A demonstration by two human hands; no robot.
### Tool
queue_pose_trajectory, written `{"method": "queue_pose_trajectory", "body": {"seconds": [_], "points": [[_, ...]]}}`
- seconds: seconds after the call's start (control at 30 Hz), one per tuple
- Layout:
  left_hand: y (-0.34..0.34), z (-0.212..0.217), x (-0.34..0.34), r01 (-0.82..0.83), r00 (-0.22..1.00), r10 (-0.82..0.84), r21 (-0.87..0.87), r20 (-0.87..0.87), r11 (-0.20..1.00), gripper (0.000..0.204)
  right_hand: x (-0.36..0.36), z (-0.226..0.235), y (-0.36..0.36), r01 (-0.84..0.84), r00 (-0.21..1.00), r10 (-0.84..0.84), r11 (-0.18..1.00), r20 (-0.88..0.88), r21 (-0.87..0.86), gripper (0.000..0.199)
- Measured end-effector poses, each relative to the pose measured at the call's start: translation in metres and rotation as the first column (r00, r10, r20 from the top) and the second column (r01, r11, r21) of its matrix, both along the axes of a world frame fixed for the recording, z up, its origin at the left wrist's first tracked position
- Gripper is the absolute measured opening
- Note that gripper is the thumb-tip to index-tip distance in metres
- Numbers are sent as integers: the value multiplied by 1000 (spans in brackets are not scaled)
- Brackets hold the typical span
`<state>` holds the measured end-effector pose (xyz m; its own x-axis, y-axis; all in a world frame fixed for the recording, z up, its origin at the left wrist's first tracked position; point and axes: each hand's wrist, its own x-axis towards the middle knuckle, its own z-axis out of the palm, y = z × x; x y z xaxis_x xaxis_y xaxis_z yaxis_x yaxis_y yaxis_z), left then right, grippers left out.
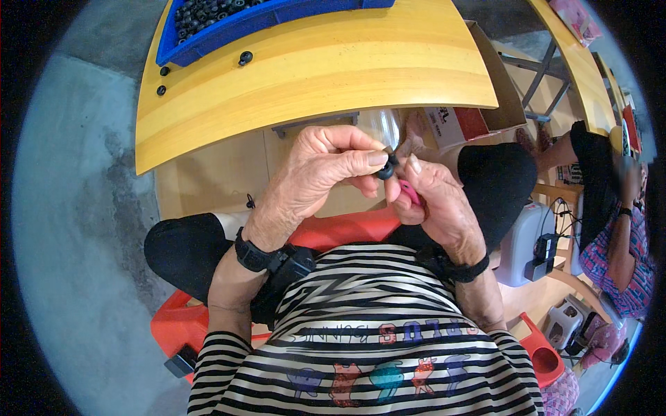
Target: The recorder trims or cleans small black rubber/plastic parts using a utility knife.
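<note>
Above my lap, just short of the table's near edge, my two hands meet. My left hand is closed, pinching a small black round part between thumb and fingers. Closed around a small pink-handled tool, my right hand has its fingertips right beside the black part. The tool's working end is hidden by the fingers and the part, so its exact kind does not show.
A blue bin full of small black parts stands on the yellow table; loose black parts lie near it. An open cardboard box is under the table's right end. Another person sits at the far right.
</note>
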<state>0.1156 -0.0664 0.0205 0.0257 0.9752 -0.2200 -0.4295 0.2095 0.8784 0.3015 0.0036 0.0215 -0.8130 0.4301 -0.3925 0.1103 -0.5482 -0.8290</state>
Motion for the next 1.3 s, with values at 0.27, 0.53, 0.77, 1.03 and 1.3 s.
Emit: {"method": "queue_pose_trajectory", "body": {"seconds": [0.27,0.53,0.77,1.03,1.3], "points": [[-2,-9,11,-7,882,83,-164,465,986,20,1,5,-3,250,939,-251,968,-235,-36,36],[-2,-9,13,12,868,65,-152,493,988,19,-4,7,-6,384,913,-350,911,-210,150,20],[-3,-12,17,-41,925,59,-58,375,997,17,-9,9,-10,379,924,-350,885,-151,269,17],[-4,-13,20,-87,918,103,-59,383,994,17,-8,1,-6,382,923,-364,909,-127,169,12],[-3,-16,20,-76,905,79,-23,419,997,20,-7,-4,-4,414,899,-391,906,-197,89,15]]}}
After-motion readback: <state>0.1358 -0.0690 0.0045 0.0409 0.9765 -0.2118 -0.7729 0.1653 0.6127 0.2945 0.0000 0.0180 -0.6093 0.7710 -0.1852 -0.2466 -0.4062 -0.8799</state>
